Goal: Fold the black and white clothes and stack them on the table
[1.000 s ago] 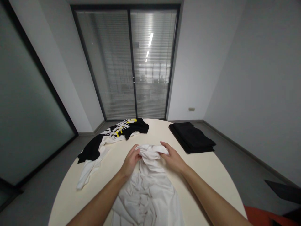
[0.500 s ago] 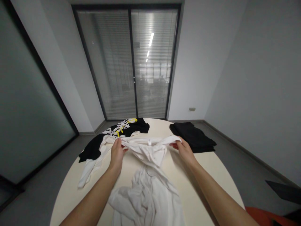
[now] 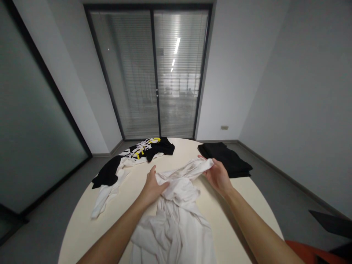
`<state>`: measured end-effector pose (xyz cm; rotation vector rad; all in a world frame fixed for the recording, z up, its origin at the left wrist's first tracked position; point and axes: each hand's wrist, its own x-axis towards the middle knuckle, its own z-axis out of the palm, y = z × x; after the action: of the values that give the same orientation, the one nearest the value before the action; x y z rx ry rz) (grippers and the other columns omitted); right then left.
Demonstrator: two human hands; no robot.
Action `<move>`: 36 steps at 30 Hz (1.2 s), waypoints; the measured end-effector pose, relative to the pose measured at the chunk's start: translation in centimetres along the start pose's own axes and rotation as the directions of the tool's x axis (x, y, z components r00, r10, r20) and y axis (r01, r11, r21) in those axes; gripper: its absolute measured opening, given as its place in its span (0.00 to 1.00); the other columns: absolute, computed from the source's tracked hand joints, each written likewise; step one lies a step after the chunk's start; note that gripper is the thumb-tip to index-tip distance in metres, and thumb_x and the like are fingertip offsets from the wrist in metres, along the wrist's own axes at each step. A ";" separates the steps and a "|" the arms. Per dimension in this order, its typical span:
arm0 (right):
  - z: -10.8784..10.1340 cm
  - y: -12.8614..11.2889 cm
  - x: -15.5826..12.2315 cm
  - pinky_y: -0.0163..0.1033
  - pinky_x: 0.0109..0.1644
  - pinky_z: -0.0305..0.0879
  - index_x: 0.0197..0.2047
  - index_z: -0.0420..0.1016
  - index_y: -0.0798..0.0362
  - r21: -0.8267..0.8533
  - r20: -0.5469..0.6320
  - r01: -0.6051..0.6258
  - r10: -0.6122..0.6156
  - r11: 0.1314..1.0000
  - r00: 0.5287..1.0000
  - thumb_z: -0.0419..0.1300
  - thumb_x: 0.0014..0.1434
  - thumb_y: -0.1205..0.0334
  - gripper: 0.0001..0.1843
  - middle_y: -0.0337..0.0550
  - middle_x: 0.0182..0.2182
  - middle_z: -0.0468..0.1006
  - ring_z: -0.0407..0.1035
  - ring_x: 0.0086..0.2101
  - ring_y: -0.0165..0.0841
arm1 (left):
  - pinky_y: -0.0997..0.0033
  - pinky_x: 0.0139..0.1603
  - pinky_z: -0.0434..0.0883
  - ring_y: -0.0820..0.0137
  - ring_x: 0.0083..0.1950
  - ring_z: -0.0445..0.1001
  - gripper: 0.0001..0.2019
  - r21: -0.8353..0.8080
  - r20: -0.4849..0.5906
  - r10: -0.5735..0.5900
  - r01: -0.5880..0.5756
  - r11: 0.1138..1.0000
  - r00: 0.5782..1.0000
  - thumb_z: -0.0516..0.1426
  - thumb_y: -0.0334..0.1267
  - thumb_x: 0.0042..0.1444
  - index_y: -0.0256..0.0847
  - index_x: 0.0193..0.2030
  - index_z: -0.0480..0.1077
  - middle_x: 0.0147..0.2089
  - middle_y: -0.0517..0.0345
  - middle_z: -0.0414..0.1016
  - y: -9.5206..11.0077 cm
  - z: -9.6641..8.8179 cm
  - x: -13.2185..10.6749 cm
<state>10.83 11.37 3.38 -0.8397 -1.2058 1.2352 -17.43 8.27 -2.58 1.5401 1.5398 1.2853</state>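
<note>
A crumpled white shirt lies along the near middle of the table, its far end lifted between my hands. My right hand is closed on the right corner of that raised end. At the other side, my left hand holds the bunched cloth, its thumb lying over the fabric and a finger pointing up; the remaining fingers are hidden. The collar label is out of sight in the folds.
A black shirt with white and yellow print lies at the table's far left, with white cloth along its near side. Folded black clothing is at the far right. The round cream table stands before glass doors. Something red shows lower right.
My left hand has moved right and nearer, bunching the edge that was stretched between my hands. My right hand has turned slightly and stays at its corner.
</note>
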 end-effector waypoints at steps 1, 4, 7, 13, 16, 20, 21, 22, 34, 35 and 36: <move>0.0 0.2 0.0 0.52 0.54 0.70 0.48 0.72 0.50 -0.003 -0.018 0.009 -0.009 1.000 1.000 0.58 0.56 0.42 0.24 0.54 0.56 0.76 0.73 0.52 0.48 | 0.57 0.58 0.69 0.57 0.57 0.74 0.49 0.041 0.024 -0.004 0.003 0.999 1.000 0.69 0.38 0.45 0.38 0.72 0.50 0.61 0.37 0.68 -0.2 0.0 -0.2; 0.0 1.0 0.0 0.49 0.50 0.71 0.44 0.64 0.47 -0.058 -0.067 0.082 -0.086 0.995 0.994 0.66 0.48 0.55 0.22 0.52 0.64 0.69 0.73 0.51 0.45 | 0.58 0.58 0.69 0.59 0.56 0.74 0.47 0.116 0.089 -0.041 0.031 0.993 0.995 0.64 0.30 0.47 0.39 0.73 0.49 0.58 0.41 0.72 -0.2 -0.4 -0.3; -0.6 1.8 0.2 0.45 0.44 0.71 0.46 0.59 0.46 -0.159 -0.060 0.140 -0.151 0.977 0.987 0.62 0.48 0.61 0.22 0.52 0.65 0.68 0.73 0.47 0.42 | 0.60 0.51 0.72 0.63 0.44 0.77 0.37 0.122 0.016 0.002 -0.004 0.993 1.000 0.59 0.30 0.52 0.40 0.70 0.55 0.54 0.45 0.74 0.6 -1.7 0.5; -2.8 2.6 1.2 0.47 0.53 0.68 0.58 0.58 0.48 -0.365 -0.188 0.211 -0.293 0.907 0.937 0.58 0.49 0.64 0.31 0.54 0.60 0.70 0.69 0.54 0.41 | 0.63 0.48 0.74 0.63 0.50 0.73 0.20 0.054 -0.419 0.144 -0.133 0.990 0.896 0.55 0.35 0.57 0.43 0.58 0.65 0.57 0.48 0.71 0.8 -5.3 3.3; -3.6 3.3 1.3 0.52 0.59 0.64 0.63 0.57 0.50 -0.558 -0.184 0.171 -0.323 0.812 0.928 0.57 0.53 0.62 0.34 0.57 0.58 0.70 0.68 0.56 0.43 | 0.58 0.52 0.74 0.59 0.56 0.71 0.21 0.111 -0.410 0.134 -0.096 0.989 0.902 0.57 0.37 0.56 0.42 0.57 0.64 0.61 0.44 0.65 0.0 -5.5 3.6; -3.9 4.0 0.7 0.54 0.62 0.61 0.69 0.54 0.52 -0.773 -0.097 0.119 -0.302 0.623 0.948 0.60 0.57 0.55 0.38 0.58 0.59 0.68 0.66 0.58 0.46 | 0.52 0.66 0.63 0.54 0.64 0.65 0.24 0.402 -0.233 0.252 -0.143 0.905 0.939 0.60 0.41 0.56 0.40 0.59 0.65 0.60 0.44 0.63 -0.2 -4.1 2.3; -3.9 4.1 0.5 0.53 0.61 0.62 0.69 0.54 0.52 -0.805 -0.073 0.106 -0.274 0.583 0.959 0.61 0.57 0.54 0.40 0.58 0.60 0.68 0.67 0.58 0.46 | 0.52 0.67 0.62 0.53 0.64 0.65 0.25 0.450 -0.150 0.247 -0.156 0.879 0.957 0.60 0.43 0.56 0.40 0.60 0.65 0.60 0.43 0.63 -0.1 -3.7 1.8; -3.9 4.1 0.4 0.52 0.59 0.63 0.70 0.54 0.52 -0.832 -0.053 0.089 -0.239 0.548 0.970 0.62 0.57 0.53 0.41 0.58 0.59 0.69 0.68 0.56 0.46 | 0.52 0.67 0.62 0.52 0.64 0.65 0.27 0.490 -0.069 0.222 -0.161 0.857 0.973 0.61 0.44 0.55 0.39 0.61 0.65 0.61 0.43 0.63 0.0 -3.4 1.3; -4.5 2.8 0.2 0.39 0.35 0.63 0.38 0.80 0.52 -0.900 -0.075 -0.100 0.076 0.424 0.994 0.64 0.55 0.55 0.11 0.46 0.32 0.81 0.75 0.32 0.39 | 0.67 0.51 0.68 0.61 0.50 0.77 0.19 0.622 0.200 -0.087 -0.057 0.781 0.976 0.57 0.32 0.56 0.42 0.56 0.71 0.48 0.49 0.78 1.2 -5.1 1.0; -4.5 2.7 0.2 0.38 0.35 0.62 0.37 0.79 0.52 -0.885 -0.073 -0.092 0.058 0.456 0.996 0.63 0.56 0.54 0.11 0.45 0.31 0.81 0.74 0.32 0.38 | 0.68 0.50 0.68 0.61 0.49 0.77 0.15 0.606 0.205 -0.098 -0.048 0.794 0.974 0.57 0.32 0.57 0.41 0.51 0.73 0.46 0.50 0.79 1.3 -5.2 1.2; -4.4 2.6 0.3 0.38 0.35 0.62 0.37 0.77 0.52 -0.866 -0.065 -0.070 0.028 0.494 0.997 0.62 0.57 0.53 0.11 0.45 0.32 0.81 0.74 0.32 0.38 | 0.68 0.50 0.68 0.61 0.48 0.77 0.12 0.588 0.202 -0.095 -0.043 0.808 0.975 0.56 0.33 0.58 0.41 0.47 0.74 0.46 0.50 0.79 1.5 -5.3 1.3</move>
<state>14.50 12.69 0.05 -1.6451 -1.8126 0.5435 -21.89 8.20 0.88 1.9473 1.9045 0.5911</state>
